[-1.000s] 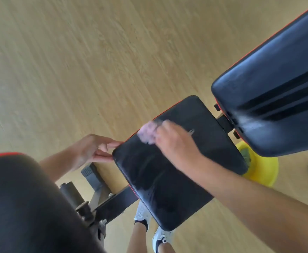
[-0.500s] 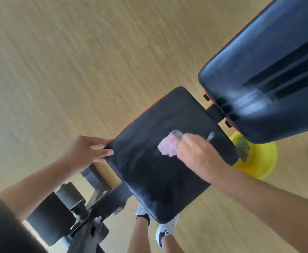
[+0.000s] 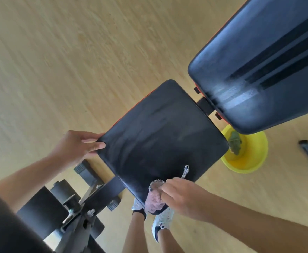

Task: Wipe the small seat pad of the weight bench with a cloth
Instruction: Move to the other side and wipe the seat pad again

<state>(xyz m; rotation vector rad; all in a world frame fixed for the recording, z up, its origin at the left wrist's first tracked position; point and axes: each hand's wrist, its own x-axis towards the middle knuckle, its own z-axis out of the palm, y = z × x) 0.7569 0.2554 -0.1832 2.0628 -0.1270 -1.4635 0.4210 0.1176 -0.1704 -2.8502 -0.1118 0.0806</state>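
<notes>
The small black seat pad of the weight bench fills the middle of the head view, with faint wipe streaks on it. My right hand presses a bunched pink cloth onto the pad's near corner; a grey-white cord loop sticks out past my fingers. My left hand grips the pad's left corner, thumb on top and fingers under the edge.
The large black back pad rises at the upper right. A yellow bowl holding a green cloth sits on the wooden floor beside the seat. The bench frame and black foam rollers lie at lower left. My feet in white shoes stand below the pad.
My right hand has dragged the pink cloth from the pad's far left edge across the middle down to the near corner. My left hand has kept its hold on the left corner.
</notes>
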